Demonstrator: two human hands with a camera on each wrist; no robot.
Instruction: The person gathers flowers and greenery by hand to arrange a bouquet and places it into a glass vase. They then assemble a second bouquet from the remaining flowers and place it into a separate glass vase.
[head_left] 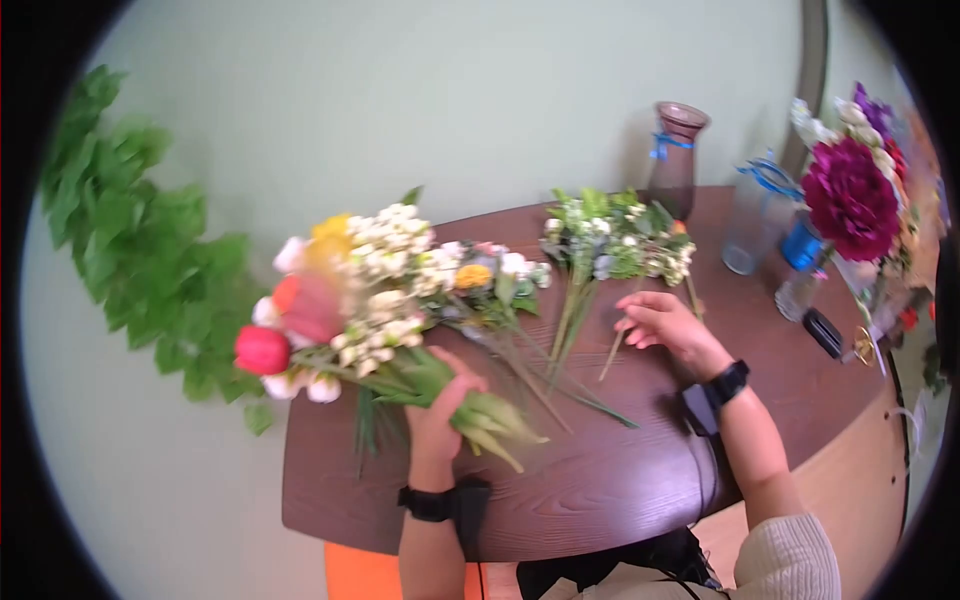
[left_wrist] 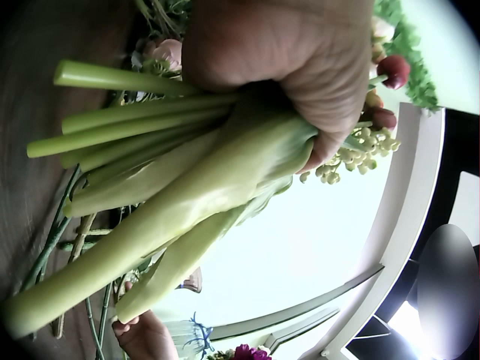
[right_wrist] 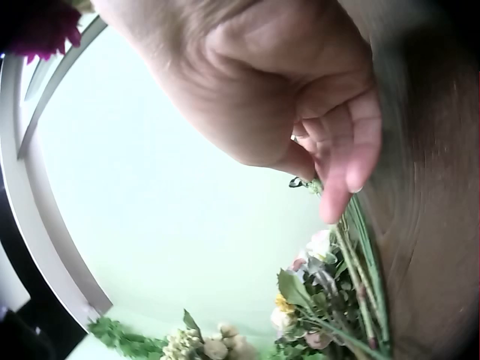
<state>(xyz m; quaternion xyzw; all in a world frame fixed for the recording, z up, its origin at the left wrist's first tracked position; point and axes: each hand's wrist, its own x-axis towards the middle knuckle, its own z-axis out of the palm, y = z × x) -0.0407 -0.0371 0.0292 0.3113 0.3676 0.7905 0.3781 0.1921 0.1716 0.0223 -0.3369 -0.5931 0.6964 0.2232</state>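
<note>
My left hand [head_left: 440, 410] grips the green stems and broad leaves [left_wrist: 247, 165] of a mixed bouquet, held tilted above the table's left part. Its blooms fan out to the upper left: a red tulip [head_left: 262, 350], white berry clusters [head_left: 385, 240] and a blurred yellow flower [head_left: 330, 238]. My right hand [head_left: 668, 328] is over the table with fingers loosely bent, beside a thin stem [head_left: 610, 358]; whether the fingertips touch it is unclear. In the right wrist view, stems [right_wrist: 360, 277] run just below the fingertips.
Sprigs with white flowers [head_left: 510, 268] and greenery [head_left: 590, 225] lie on the brown table [head_left: 560, 500]. At the right are a purple vase [head_left: 675, 165], a clear vase [head_left: 745, 240], a blue can [head_left: 801, 245], a black case [head_left: 822, 333] and a magenta bloom [head_left: 850, 200]. Leafy vines [head_left: 150, 250] hang at left.
</note>
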